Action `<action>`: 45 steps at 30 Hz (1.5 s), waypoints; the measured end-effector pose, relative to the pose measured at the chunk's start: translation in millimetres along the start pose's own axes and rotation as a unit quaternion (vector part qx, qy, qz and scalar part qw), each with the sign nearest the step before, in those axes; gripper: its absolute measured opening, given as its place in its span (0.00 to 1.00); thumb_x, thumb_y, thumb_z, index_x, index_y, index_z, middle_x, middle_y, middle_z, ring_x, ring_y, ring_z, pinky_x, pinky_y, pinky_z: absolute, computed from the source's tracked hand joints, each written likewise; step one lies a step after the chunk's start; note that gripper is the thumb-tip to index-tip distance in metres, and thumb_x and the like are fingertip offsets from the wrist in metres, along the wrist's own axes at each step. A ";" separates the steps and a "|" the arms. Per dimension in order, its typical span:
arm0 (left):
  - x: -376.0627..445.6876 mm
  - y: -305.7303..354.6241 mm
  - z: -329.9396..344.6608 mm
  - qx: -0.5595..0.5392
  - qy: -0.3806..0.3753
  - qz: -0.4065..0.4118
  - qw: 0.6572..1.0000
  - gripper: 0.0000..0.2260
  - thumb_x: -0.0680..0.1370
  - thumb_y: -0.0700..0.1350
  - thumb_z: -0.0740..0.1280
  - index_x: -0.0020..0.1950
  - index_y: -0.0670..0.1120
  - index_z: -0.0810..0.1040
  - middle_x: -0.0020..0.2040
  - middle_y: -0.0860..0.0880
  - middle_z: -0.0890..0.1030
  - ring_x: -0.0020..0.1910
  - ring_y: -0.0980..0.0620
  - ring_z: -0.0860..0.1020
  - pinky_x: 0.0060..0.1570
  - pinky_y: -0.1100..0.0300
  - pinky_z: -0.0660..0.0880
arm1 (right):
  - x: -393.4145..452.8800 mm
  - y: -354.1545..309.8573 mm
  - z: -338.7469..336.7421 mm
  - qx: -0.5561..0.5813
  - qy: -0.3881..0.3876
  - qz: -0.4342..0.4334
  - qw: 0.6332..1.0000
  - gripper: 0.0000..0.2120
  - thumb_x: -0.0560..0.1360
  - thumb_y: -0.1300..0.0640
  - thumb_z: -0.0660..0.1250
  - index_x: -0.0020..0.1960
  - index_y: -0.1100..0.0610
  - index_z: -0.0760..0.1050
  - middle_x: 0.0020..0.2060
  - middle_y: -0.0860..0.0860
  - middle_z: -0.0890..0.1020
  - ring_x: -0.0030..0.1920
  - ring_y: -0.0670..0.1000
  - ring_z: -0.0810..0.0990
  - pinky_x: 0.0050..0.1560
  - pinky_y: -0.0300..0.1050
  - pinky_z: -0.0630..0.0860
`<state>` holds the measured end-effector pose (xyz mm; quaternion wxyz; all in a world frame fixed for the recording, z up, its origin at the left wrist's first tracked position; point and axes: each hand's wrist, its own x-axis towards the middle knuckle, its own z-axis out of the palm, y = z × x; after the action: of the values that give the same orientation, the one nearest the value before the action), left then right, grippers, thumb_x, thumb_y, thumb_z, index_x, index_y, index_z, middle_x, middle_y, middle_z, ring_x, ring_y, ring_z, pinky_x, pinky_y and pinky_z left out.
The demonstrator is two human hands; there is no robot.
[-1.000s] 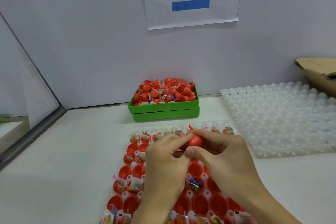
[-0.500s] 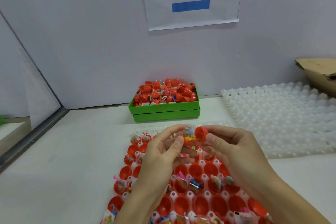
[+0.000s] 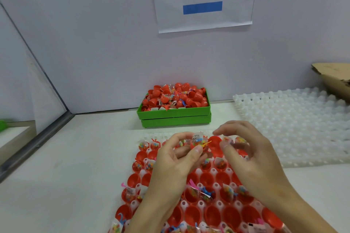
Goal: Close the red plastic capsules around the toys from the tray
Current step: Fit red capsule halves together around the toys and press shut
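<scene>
A white tray (image 3: pixel 200 203) in front of me holds several open red capsule halves, some of them with small wrapped toys inside. Above its far rows, my left hand (image 3: pixel 176 159) pinches a red capsule half with a toy packet (image 3: pixel 198 139) sticking out of it. My right hand (image 3: pixel 248 153) is just to the right, its thumb and curled fingers around a second red capsule half (image 3: pixel 215 143). This half is blurred. The two halves are a small gap apart.
A green bin (image 3: pixel 176 118) heaped with red capsules and toys stands against the back wall. An empty white tray (image 3: pixel 295 128) lies at the right, with a cardboard box (image 3: pixel 333 76) behind it. A metal frame edge (image 3: pixel 37 143) runs along the left.
One second ago both hands were pressed together on one red capsule. They have since drawn apart, so the half with the toy and the other half are now separate.
</scene>
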<state>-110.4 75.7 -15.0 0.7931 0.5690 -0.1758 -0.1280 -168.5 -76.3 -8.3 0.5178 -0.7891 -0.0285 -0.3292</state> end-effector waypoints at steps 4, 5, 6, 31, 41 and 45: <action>-0.2 -1.2 -0.5 0.009 -0.023 -0.001 1.000 0.10 0.72 0.41 0.72 0.52 0.50 0.82 0.50 0.37 0.84 0.52 0.42 0.84 0.51 0.59 0.80 | 0.3 4.8 1.2 -0.108 0.004 -0.057 0.992 0.11 0.69 0.65 0.76 0.43 0.48 0.83 0.46 0.43 0.79 0.52 0.45 0.79 0.49 0.29 0.71; -0.3 -1.2 -0.7 0.009 -0.028 -0.001 1.000 0.11 0.72 0.40 0.72 0.53 0.49 0.82 0.50 0.37 0.84 0.52 0.42 0.84 0.51 0.59 0.80 | 0.5 5.9 1.2 -0.113 0.005 -0.053 0.992 0.11 0.69 0.65 0.76 0.41 0.49 0.84 0.45 0.44 0.79 0.51 0.45 0.79 0.49 0.29 0.71; -0.3 -1.3 -0.6 0.010 -0.031 0.000 0.999 0.11 0.72 0.40 0.72 0.53 0.49 0.82 0.50 0.37 0.84 0.52 0.42 0.84 0.51 0.59 0.80 | 0.9 6.9 0.9 -0.112 0.006 -0.049 0.992 0.11 0.68 0.66 0.77 0.40 0.49 0.83 0.45 0.43 0.79 0.50 0.45 0.79 0.48 0.29 0.72; -1.3 -4.3 0.3 0.063 -0.069 -0.001 0.996 0.12 0.71 0.38 0.71 0.52 0.49 0.82 0.51 0.36 0.83 0.55 0.38 0.82 0.59 0.48 0.78 | 8.8 9.6 -22.5 -0.142 0.001 -0.115 0.983 0.13 0.68 0.72 0.75 0.39 0.55 0.81 0.40 0.49 0.76 0.43 0.48 0.77 0.43 0.40 0.72; -5.3 -1.7 5.2 0.166 -0.092 0.030 0.981 0.12 0.71 0.41 0.72 0.52 0.52 0.81 0.53 0.32 0.80 0.52 0.35 0.81 0.59 0.47 0.78 | 4.4 16.7 -18.8 -0.261 -0.046 -0.173 0.949 0.10 0.70 0.68 0.71 0.42 0.53 0.80 0.43 0.47 0.72 0.41 0.46 0.71 0.42 0.35 0.69; -5.4 -0.6 4.8 0.161 -0.092 0.035 0.982 0.12 0.72 0.42 0.71 0.53 0.54 0.82 0.52 0.30 0.79 0.52 0.31 0.79 0.59 0.40 0.76 | 4.9 18.7 -19.5 -0.260 -0.041 -0.160 0.951 0.07 0.71 0.65 0.74 0.42 0.53 0.83 0.42 0.47 0.73 0.42 0.47 0.73 0.44 0.34 0.69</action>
<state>-117.3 73.5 -15.0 0.6755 0.6683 -0.2868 -0.1220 -167.0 -102.6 -15.7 0.2331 -0.8945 -0.0894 -0.3710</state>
